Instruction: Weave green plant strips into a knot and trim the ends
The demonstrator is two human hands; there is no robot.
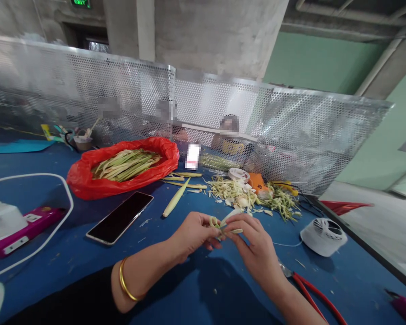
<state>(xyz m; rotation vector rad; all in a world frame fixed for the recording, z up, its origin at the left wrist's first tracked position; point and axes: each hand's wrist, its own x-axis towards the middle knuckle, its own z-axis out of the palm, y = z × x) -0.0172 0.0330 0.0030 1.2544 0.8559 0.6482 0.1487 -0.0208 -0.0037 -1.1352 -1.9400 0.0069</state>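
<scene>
My left hand point(192, 232) and my right hand point(253, 243) meet above the blue table point(176, 289), both pinched on a pale green leaf strip point(223, 222) that is curled into a small loop between the fingertips. A gold bangle point(126, 282) sits on my left wrist. A loose rolled leaf stalk point(176, 198) lies on the table just beyond my left hand.
A red bag of green leaf strips point(122, 169) sits far left, a phone point(120, 217) in front of it. A pile of leaf scraps point(250, 195) lies behind my hands. A small white fan point(323, 234), red-handled pliers point(311, 291), a white charger point(5, 216) and a perforated metal screen point(223, 117) surround the work area.
</scene>
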